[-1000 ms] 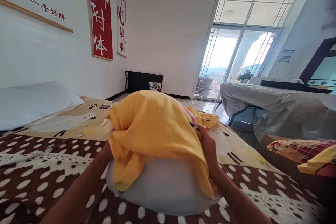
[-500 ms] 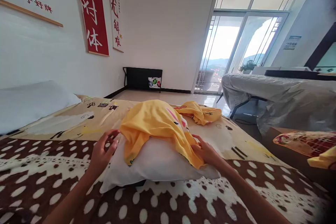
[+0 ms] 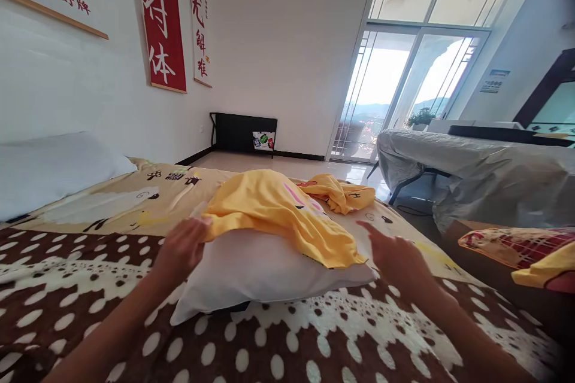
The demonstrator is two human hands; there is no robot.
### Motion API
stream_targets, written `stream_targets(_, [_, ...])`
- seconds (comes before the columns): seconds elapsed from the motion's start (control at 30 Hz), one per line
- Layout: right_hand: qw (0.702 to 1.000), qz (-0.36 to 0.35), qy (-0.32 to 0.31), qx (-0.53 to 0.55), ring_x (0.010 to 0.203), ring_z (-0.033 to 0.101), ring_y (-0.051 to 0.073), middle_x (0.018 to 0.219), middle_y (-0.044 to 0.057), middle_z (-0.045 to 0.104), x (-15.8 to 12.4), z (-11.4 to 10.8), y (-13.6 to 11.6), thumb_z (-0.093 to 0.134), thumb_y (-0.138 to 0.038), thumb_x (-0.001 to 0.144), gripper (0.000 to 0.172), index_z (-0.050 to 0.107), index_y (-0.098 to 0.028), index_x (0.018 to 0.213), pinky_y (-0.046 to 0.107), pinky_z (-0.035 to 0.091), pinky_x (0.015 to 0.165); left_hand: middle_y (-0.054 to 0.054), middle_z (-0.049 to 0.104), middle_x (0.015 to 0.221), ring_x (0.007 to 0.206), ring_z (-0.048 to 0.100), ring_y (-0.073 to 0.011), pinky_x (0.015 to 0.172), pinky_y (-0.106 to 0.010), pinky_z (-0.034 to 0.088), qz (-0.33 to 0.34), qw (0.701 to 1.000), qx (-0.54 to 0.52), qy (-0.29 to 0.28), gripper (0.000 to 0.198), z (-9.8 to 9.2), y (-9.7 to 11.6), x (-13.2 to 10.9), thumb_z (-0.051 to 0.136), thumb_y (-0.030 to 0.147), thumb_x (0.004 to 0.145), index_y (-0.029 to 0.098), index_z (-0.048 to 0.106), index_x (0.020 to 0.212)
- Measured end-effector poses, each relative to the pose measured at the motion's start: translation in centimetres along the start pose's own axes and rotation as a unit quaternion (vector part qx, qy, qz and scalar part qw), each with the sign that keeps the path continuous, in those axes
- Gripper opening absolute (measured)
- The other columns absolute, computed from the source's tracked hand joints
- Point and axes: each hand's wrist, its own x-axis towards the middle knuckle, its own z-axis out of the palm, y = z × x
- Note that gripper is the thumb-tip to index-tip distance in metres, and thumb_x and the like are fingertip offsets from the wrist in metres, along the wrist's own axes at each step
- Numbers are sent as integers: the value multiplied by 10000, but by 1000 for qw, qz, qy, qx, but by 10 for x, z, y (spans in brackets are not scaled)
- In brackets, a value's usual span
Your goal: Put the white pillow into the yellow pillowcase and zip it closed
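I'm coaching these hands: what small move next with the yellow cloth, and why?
Perhaps take the cloth by its right corner with the right hand, which looks empty, since the left hand pinches the left edge and the pillow lies bare in front.

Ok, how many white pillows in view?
2. The near pillow lies on the bed, partly under the yellow cloth; the other pillow is at the view's left edge. More could be hidden.
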Motion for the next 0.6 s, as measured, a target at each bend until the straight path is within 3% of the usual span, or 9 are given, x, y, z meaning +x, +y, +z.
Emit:
stream_targets(0.07, [994, 54, 84, 34, 556, 608, 236, 583, 55, 628, -3, -8, 18, 372, -199, 895, 400, 590, -183, 1231, 334, 423, 564, -43, 628, 817, 784, 585, -215, 734, -331, 488, -5, 998, 41, 55, 315, -25, -9, -3, 403, 31, 797, 197, 533, 1031])
stream_targets(0.13, [984, 37, 112, 130, 492, 565, 205, 557, 29, 608, -11, -7, 24, 379, -286, 913, 322, 634, -202, 1091, 323, 442, 529, -29, 623, 797, 754, 574, -197, 724, -313, 479, 14, 999, 41, 25, 305, -34, -7, -13, 416, 28, 800, 200, 528, 1026])
stream_targets(0.2, [970, -60, 116, 207, 543, 592, 190, 675, 39, 663, -24, 2, 11, 384, -363, 931, 300, 632, -226, 1029, 308, 481, 543, -20, 629, 747, 693, 584, -180, 701, -299, 480, 54, 997, 0, -61, 287, -27, 5, -27, 398, 26, 809, 190, 531, 1003])
stream_targets(0.27, [951, -193, 140, 197, 792, 655, 215, 960, 84, 700, -39, 13, -15, 428, -413, 927, 331, 600, -221, 1134, 326, 525, 691, -31, 658, 741, 671, 608, -180, 684, -296, 486, 65, 988, -39, -132, 303, -12, 19, -39, 382, 16, 792, 177, 534, 999])
stream_targets(0.37, [926, -326, 171, 83, 1129, 561, 282, 1302, 154, 568, -50, 32, -56, 511, -326, 883, 498, 463, -155, 1348, 420, 458, 911, -70, 695, 842, 732, 638, -201, 666, -291, 500, -25, 978, -69, -194, 279, -1, 30, -45, 415, 52, 745, 176, 516, 974])
stream_targets(0.43, [928, -335, 163, 27, 1044, 601, 270, 1189, 155, 637, -48, 46, -71, 496, -184, 848, 455, 512, -125, 1299, 407, 451, 879, -73, 688, 877, 768, 641, -206, 655, -282, 501, -118, 961, -76, -238, 219, -6, 26, -41, 431, 110, 742, 191, 485, 938])
stream_targets(0.5, [935, -323, 150, 12, 804, 649, 211, 880, 80, 714, -38, 57, -72, 467, -79, 816, 292, 652, -156, 1029, 328, 455, 758, -58, 662, 843, 772, 633, -202, 661, -278, 493, -177, 945, -62, -270, 216, -21, 14, -32, 411, 119, 721, 203, 458, 914])
stream_targets(0.6, [938, -311, 150, 17, 545, 584, 148, 622, 2, 661, -19, 57, -55, 465, -43, 812, 260, 616, -204, 676, 267, 375, 575, -43, 592, 719, 725, 586, -229, 658, -316, 458, -187, 951, 19, -246, 221, -51, -11, -9, 398, 101, 645, 212, 449, 828])
